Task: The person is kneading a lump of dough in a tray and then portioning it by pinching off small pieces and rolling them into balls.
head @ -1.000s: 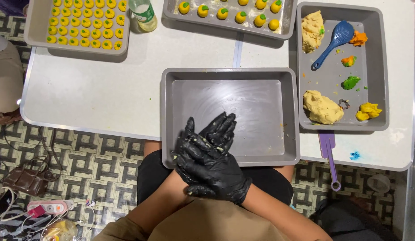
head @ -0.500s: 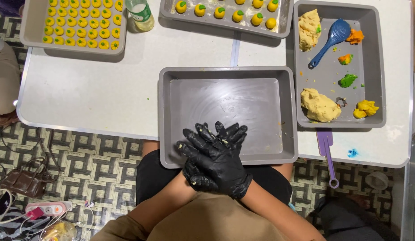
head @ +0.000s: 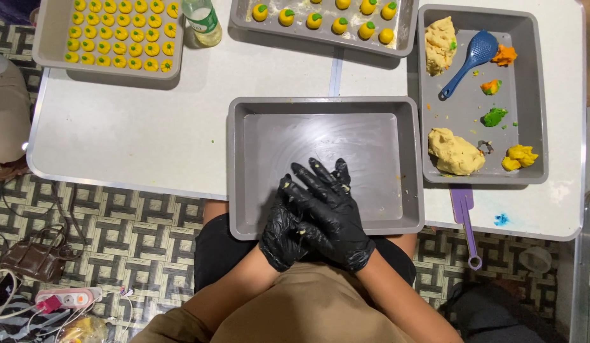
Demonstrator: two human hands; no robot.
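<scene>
- Upper left of frame: a grey tray (head: 47,38) holds rows of small yellow dough balls (head: 120,35); just right of it stands a clear bottle (head: 201,22).
- Centre: an empty grey baking tray (head: 320,136) sits on the white table (head: 136,127), its near edge over the lap.
- Lower centre: the left hand (head: 285,228), in a black glove, lies under the right hand (head: 330,213), also gloved; palms are pressed together above the tray's near edge. Fingers are extended and loosely spread, dough crumbs on them; whether anything sits between the palms cannot be told.
- Top centre: a tray of green-topped yellow balls (head: 336,16).
- Right: a grey tray (head: 530,95) holds pale dough lumps (head: 455,152), a blue slotted spoon (head: 469,60), and orange, green and yellow dough bits.
- Lower right: a purple tool (head: 465,222) overhangs the table edge.
</scene>
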